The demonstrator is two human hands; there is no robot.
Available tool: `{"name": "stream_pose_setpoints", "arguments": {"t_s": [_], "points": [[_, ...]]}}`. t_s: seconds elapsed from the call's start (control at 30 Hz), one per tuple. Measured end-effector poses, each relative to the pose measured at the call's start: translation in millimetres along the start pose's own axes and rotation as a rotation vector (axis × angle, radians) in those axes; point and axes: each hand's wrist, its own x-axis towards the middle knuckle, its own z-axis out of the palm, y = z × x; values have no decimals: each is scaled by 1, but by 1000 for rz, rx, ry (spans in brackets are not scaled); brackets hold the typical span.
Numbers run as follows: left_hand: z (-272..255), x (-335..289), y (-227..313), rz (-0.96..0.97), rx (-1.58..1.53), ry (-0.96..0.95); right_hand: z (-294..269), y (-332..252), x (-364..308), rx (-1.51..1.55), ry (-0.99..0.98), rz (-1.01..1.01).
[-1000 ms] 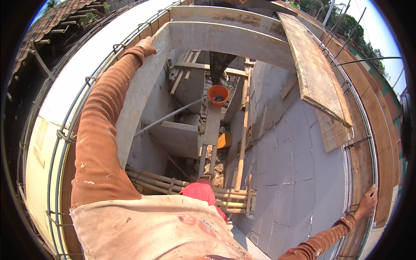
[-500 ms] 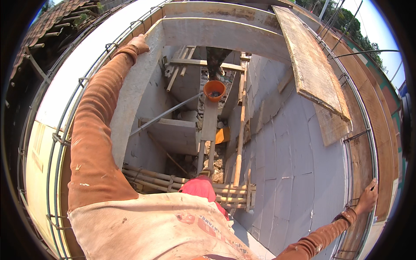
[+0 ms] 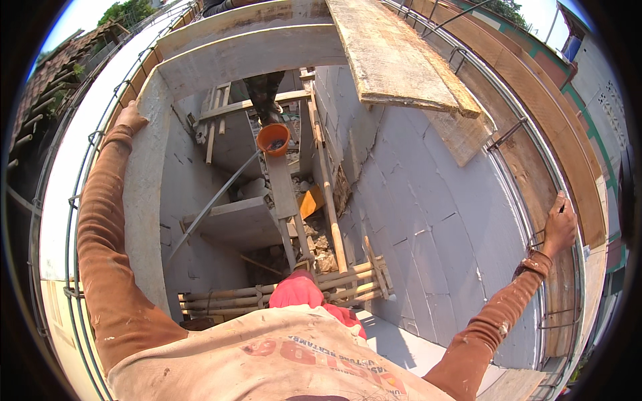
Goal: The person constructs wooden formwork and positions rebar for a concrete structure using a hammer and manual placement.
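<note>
At the upper left, my left hand grips the top edge of a grey-smeared board, close to a cage of steel reinforcing bars. On the opposite side my right hand is closed round a steel reinforcing bar on top of the block wall. Part of that bar is hidden by the fingers. Both arms stretch wide over a deep gap between the walls. Down in it, an orange bucket with dark contents stands on a narrow plank.
A wide wooden board juts over the right wall. Bamboo poles cross below me, and one long pole slopes upward. Another person's legs show beyond the bucket. A yellow container lies among rubble.
The view has swung right, so the walls and bucket sit farther left. My right hand appears higher in the picture. Both hands keep to the wall tops.
</note>
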Motion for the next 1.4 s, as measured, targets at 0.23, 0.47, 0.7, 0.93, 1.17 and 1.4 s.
{"name": "stream_pose_setpoints", "arguments": {"t_s": [0.23, 0.47, 0.7, 0.93, 1.17, 1.4], "points": [[-4, -2, 3, 8, 15, -18, -1, -2, 0, 15, 13, -1], [-15, -15, 10, -34, 5, -77, -8, -2, 2, 27, -79, 6], [-16, -15, 11, -50, 15, -82, -7, -1, 4, 2, -152, 53], [-17, -19, 13, -64, -6, -64, 5, 7, 7, -39, -143, 37], [-13, -14, 9, -50, -34, -62, 2, 6, 8, -42, -160, 38], [-10, -11, 8, -63, -38, -59, -16, -4, 4, 12, -186, 29]]}}
